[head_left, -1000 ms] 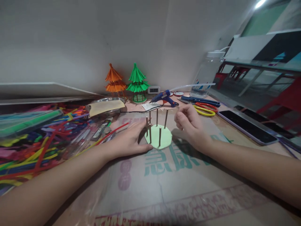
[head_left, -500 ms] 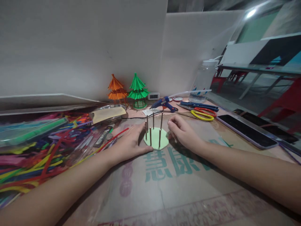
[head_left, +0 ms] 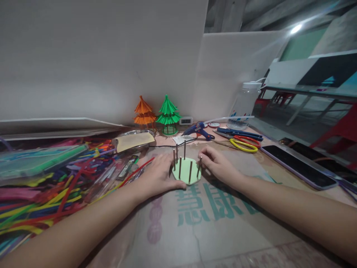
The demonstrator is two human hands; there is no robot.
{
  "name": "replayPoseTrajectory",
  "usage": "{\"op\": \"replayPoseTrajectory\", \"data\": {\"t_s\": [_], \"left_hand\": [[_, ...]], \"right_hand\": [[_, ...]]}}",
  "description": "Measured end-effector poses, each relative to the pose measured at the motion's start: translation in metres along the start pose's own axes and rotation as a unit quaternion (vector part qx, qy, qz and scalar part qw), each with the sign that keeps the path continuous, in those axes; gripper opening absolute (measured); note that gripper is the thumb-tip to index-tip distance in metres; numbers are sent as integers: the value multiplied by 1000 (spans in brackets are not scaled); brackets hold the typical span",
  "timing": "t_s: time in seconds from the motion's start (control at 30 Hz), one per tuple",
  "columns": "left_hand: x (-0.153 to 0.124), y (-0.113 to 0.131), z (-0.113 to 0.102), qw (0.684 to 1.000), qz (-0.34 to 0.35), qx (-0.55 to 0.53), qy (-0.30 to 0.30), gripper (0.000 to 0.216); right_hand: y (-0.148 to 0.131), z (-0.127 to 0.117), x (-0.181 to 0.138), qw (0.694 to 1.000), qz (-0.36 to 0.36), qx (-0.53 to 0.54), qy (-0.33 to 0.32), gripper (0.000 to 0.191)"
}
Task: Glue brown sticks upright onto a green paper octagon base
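Observation:
A pale green paper disc (head_left: pixel 186 175) lies on the cardboard sheet (head_left: pixel 212 219) with several thin brown sticks (head_left: pixel 180 166) standing upright in it. My left hand (head_left: pixel 156 176) lies flat on the sheet, fingers stretched out, touching the disc's left edge. My right hand (head_left: pixel 216 163) is at the disc's right edge, its fingertips pinched on the rightmost brown stick (head_left: pixel 199 166).
A heap of coloured pipe cleaners (head_left: pixel 47 186) fills the left. Behind stand an orange paper tower (head_left: pixel 143 113) and a green one (head_left: pixel 168 114), a blue glue gun (head_left: pixel 198 129), scissors (head_left: pixel 242 141), a clear plastic jar (head_left: pixel 245 102). A phone (head_left: pixel 299 166) lies right.
My right hand has come down from above the disc to its right edge and closed on a stick there. The left hand has stayed beside the disc. The view tilted up.

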State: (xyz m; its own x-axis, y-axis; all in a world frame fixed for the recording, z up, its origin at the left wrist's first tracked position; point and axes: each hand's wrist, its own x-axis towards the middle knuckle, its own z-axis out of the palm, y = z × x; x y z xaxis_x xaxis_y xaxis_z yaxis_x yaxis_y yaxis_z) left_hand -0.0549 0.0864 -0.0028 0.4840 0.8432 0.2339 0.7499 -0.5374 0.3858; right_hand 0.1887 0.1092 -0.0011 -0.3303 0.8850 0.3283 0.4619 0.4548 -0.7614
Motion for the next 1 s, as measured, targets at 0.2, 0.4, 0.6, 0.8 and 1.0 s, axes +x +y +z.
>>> {"op": "replayPoseTrajectory", "data": {"t_s": [0.2, 0.4, 0.6, 0.8, 1.0], "left_hand": [[-1, 0, -1, 1000, -2, -16, -1, 87], [0, -3, 0, 999, 15, -37, 4, 81], [1, 0, -3, 999, 15, -30, -3, 60], [0, 0, -3, 999, 14, -33, 4, 69], [0, -5, 1, 999, 15, -49, 13, 86]], "right_hand": [[3, 1, 2, 999, 2, 47, 1, 23], [7, 4, 6, 985, 63, 158, -8, 24], [11, 3, 9, 978, 75, 197, -7, 25], [13, 2, 12, 982, 50, 182, 7, 24], [9, -2, 11, 988, 45, 146, 30, 20]]}}
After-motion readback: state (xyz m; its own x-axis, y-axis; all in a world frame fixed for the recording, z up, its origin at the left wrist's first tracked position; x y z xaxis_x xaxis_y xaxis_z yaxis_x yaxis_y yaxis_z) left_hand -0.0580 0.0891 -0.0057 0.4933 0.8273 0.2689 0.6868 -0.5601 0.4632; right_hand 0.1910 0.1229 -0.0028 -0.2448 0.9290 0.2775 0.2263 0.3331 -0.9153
